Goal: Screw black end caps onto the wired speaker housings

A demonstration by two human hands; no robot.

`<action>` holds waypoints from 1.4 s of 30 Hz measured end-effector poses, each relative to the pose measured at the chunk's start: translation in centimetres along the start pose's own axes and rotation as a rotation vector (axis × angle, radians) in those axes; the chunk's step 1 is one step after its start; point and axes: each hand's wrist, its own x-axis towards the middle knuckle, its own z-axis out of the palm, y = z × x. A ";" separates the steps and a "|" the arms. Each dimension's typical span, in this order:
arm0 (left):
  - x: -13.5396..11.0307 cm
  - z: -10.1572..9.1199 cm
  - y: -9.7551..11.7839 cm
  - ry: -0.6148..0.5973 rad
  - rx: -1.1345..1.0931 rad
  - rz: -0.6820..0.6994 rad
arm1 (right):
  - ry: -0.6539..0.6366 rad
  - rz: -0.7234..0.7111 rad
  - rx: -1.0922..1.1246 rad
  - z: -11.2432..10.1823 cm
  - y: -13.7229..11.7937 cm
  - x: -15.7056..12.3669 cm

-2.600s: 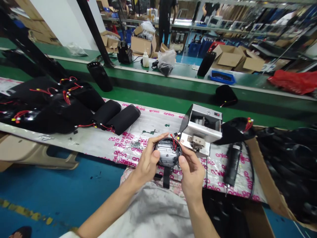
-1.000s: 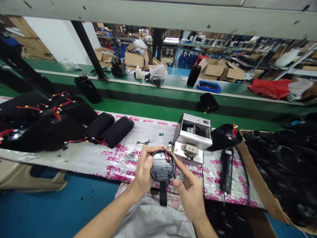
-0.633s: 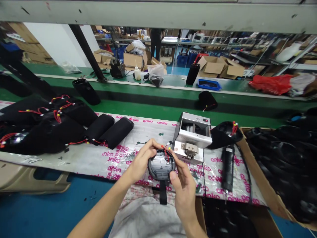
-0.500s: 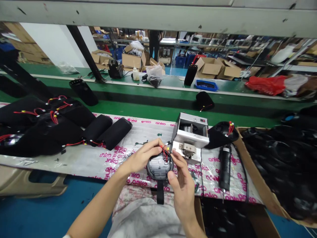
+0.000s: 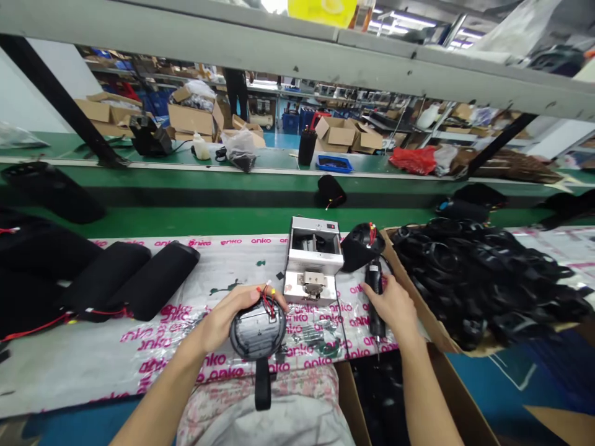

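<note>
On a film-covered workbench (image 5: 83, 365), left of a silver bench machine (image 5: 312, 260), a round black housing (image 5: 257, 334) sits in the left hand (image 5: 227, 316), fingers pressed together over its rim; the right hand's (image 5: 388, 303) fingers wrap a black electric screwdriver (image 5: 374, 303); loose red leads (image 5: 267, 302) risk snagging if the housing is turned carelessly

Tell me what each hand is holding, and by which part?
The left hand grips a round black plastic housing by its rim. The right hand holds a black corded electric screwdriver by its upper body.
</note>
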 end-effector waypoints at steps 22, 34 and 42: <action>0.2 0.2 -0.2 -0.015 -0.148 0.005 | -0.676 -0.688 1.019 -1.6 -16.1 -7.4; 0.2 0.2 -0.4 -0.015 -0.131 -0.002 | -0.821 -0.544 1.042 5.2 -15.6 -6.3; -0.1 0.3 -0.6 0.053 -0.114 -0.055 | -0.617 -0.717 0.971 -0.1 -18.6 -5.9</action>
